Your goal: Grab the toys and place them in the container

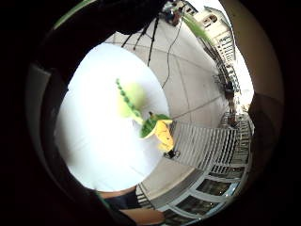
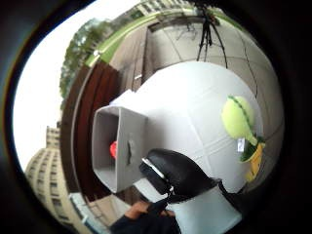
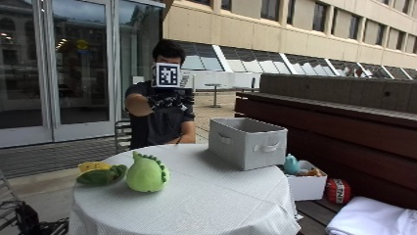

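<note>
Round table [image 3: 215, 196], container [image 3: 247, 142] contents hidden.

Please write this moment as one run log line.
right hand: raised above table, holds nothing seen | green dinosaur toy: on table | container: red thing inside | step: reach next toy

The marker block hides most of the raised right hand [image 3: 171, 102], so its fingers cannot be read. Inside the grey container [image 2: 118, 147], near the table's edge, only a red scrap [image 2: 113, 149] shows, too small to identify.
</note>
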Motion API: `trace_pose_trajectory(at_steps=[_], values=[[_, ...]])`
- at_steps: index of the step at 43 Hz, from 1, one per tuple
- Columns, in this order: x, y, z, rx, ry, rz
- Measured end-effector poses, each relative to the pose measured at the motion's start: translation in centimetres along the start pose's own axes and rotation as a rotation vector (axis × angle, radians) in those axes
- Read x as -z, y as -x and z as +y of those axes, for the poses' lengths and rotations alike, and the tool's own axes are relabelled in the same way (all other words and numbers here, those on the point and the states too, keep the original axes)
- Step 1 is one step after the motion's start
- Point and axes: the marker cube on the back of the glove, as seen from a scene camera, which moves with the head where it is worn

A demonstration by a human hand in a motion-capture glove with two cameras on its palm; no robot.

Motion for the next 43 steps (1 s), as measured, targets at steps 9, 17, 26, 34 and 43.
trace_pose_trajectory(at_steps=[9,17,26,34,43], values=[[-6.6,-4.5,-1.4,-0.111,0.048,0.021],[-11.9,-7.2,-1.7,-0.111,0.109,0.021],[-16.8,-8.4,-1.2,-0.163,0.238,0.026],[-20.7,-9.4,-1.0,-0.217,0.289,0.046],[-21.2,-10.6,-0.8,-0.248,0.286,-0.005]])
